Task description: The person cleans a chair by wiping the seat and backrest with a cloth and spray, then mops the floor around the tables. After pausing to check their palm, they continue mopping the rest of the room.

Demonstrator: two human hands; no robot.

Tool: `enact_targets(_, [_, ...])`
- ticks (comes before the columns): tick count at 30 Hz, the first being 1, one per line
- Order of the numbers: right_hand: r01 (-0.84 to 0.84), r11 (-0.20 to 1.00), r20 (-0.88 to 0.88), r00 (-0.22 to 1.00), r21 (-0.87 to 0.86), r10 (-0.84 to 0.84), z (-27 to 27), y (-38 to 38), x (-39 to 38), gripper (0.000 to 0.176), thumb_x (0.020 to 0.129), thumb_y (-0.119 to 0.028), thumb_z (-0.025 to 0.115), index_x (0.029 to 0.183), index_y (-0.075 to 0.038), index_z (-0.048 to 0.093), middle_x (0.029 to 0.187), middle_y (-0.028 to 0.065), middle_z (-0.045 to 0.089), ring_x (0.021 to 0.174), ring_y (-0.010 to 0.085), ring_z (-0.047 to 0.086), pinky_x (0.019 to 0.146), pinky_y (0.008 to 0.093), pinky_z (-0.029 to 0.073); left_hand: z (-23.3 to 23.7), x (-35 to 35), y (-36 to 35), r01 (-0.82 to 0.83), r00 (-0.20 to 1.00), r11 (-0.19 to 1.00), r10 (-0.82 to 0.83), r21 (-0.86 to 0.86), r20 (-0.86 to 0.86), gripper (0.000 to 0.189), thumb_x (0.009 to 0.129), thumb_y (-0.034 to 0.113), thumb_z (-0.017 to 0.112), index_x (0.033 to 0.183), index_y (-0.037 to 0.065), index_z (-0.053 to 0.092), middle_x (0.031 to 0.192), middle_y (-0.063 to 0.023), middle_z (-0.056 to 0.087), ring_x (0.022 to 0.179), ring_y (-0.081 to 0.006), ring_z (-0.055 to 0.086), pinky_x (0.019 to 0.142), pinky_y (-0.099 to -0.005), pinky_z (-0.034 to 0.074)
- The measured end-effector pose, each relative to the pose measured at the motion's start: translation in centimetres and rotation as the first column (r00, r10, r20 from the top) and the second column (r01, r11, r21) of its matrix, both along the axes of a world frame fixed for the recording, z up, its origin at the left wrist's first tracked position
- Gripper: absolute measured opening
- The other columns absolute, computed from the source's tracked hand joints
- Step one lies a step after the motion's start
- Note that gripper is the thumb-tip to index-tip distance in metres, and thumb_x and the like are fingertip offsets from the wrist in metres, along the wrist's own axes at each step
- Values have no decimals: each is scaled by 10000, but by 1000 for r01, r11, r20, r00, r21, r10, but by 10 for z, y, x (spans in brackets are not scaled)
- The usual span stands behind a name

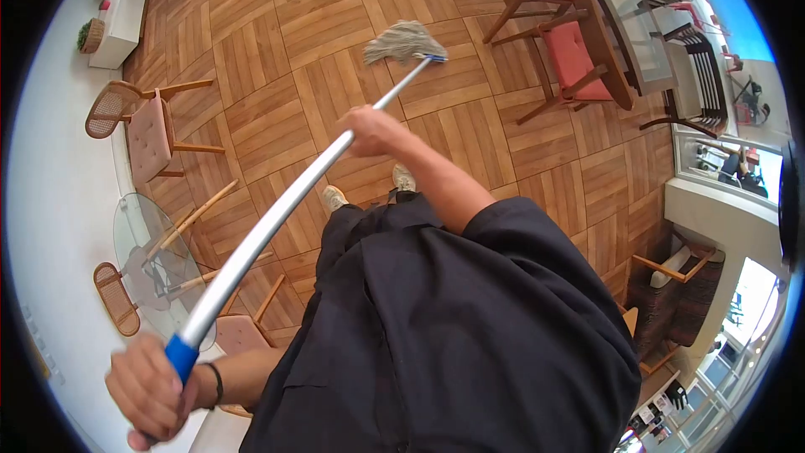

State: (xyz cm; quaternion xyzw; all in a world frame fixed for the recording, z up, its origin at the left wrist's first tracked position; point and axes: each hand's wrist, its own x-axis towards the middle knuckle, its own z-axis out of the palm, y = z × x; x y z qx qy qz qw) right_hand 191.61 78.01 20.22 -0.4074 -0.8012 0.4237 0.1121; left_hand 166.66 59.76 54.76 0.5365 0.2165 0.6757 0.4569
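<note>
Roughly, near to far. Left grip [151,390] was closed tight around the blue sleeve [180,354] at the top of the mop handle [268,231], low and close to the body. Right grip [373,130] was wrapped around the handle further along the shaft, arm stretched out. The mop head [404,40] lay on the wood floor [277,117], well beyond the right grip and ahead of the shoes [334,197].

Risks, as judgement:
- The glass bench [138,226] sat just beside the left grip. A backward pull of the handle's top end could knock its rim or the cane chair [113,298] under it.
- The pink-cushioned chair [149,136] stood off to the left of the right grip, and a wide sideways sweep could clip its legs.
- The red-cushioned chairs [570,54] stood beyond and to the right of the right grip. Mop strands could snag on their legs if the stroke drifted that way.
- A slip was possible if the floor was wet underfoot.

Hard to make out:
- The lower fingers of the left grip ran into the dark lens border.
- The palm side of the right grip was hidden, with only the back of it showing.
- The handle's curve looked like lens bend, not a real bow.
- Wet or dry strands: could not tell.
- The shoes were half covered by the dark clothing.
</note>
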Motion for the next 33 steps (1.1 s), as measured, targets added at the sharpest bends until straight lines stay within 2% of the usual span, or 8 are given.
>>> enact_targets(3, [110,987,48,992,114,-116,-11,-4,57,114,666,-166,692,734,-79,664,820,172,678,846,374,655,762,451,531,-17,22,30,271,962,959,-273,-86,-11,506,935,293,630,453,182,521,436,86,498,379,-53,430,646,-224,456])
enact_targets(6, [172,956,87,976,237,-197,-24,-27,96,137,670,-197,705,705,-76,650,806,172,673,842,376,649,786,458,524,-43,29,43,499,866,865,-500,-42,2,442,892,274,618,477,149,530,457,39,522,401,-108,471,684,-275,459])
enact_targets(10, [182,937,76,974,299,-214,-55,-63,100,191,634,-151,722,646,-68,550,735,155,614,777,376,604,703,459,484,-66,7,10,512,854,854,-517,-91,-50,319,781,194,592,488,106,499,483,-23,520,443,-174,511,700,-323,452])
enact_targets(13, [127,952,72,986,279,-153,-72,-89,55,246,628,-133,726,615,-67,490,694,147,582,738,370,583,652,454,460,-75,-40,-32,521,835,849,-528,-91,-155,280,727,149,582,485,89,455,503,-45,507,471,-200,533,697,-340,453])
enact_targets(20, [-159,948,-32,984,275,174,-72,-141,-132,205,601,-95,699,620,-70,497,681,124,578,692,359,592,608,436,460,-63,-176,-170,260,938,964,-267,-64,-222,303,751,146,583,486,108,440,490,-15,510,447,-165,518,675,-330,463])
enact_targets(26, [-531,812,110,846,240,521,-45,-201,-286,97,650,-178,692,677,-131,612,728,91,618,802,324,622,705,458,474,-34,-232,-314,-106,958,991,80,-81,-274,363,821,175,588,483,118,469,479,4,516,437,-145,517,664,-325,477])
enact_targets(30, [-710,664,159,702,234,695,-23,-267,-376,123,654,-190,695,751,-138,640,877,74,634,957,286,608,809,441,467,-12,-230,-405,-426,851,904,388,-33,-355,405,848,216,616,478,118,484,461,21,506,422,-111,516,627,-292,488])
enact_targets(33, [-733,625,46,658,270,752,-26,-310,-428,143,676,-208,710,748,-119,623,848,93,637,914,310,628,788,448,504,6,-211,-447,-604,714,797,545,7,-440,439,887,265,606,487,128,489,455,38,512,428,-89,532,613,-271,492])
